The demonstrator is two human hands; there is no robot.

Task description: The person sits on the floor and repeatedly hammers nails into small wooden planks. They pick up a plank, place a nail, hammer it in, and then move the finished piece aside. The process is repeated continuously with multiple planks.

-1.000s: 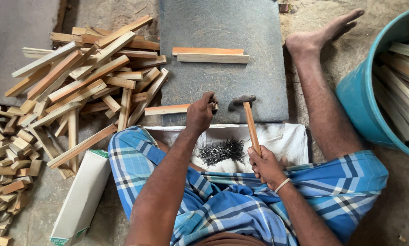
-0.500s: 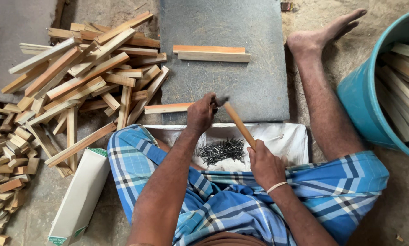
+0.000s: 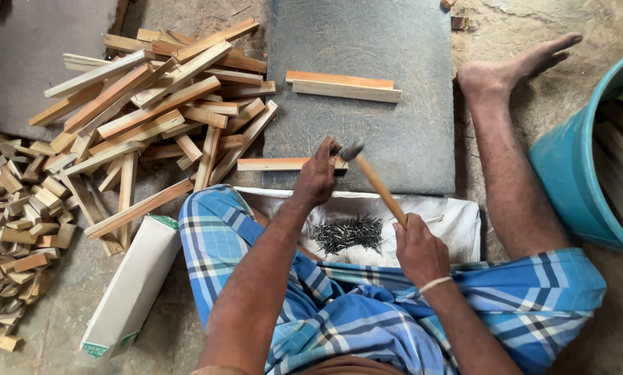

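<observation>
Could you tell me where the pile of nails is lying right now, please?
In the head view, the pile of nails lies low in the middle on the white cloth, between the left hand and the right hand.

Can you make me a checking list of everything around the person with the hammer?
Surface: dark flat slab on a dusty floor.
Job's things: wood strip under the left hand; hammer in the right hand, its head by the left hand; nails heaped on a white cloth.
Clutter: pile of wood strips, small offcuts, two strips on the slab, white box.
Grippers: both hands closed.
Cables: nothing seen.
Surroundings: teal tub holding more strips.
</observation>
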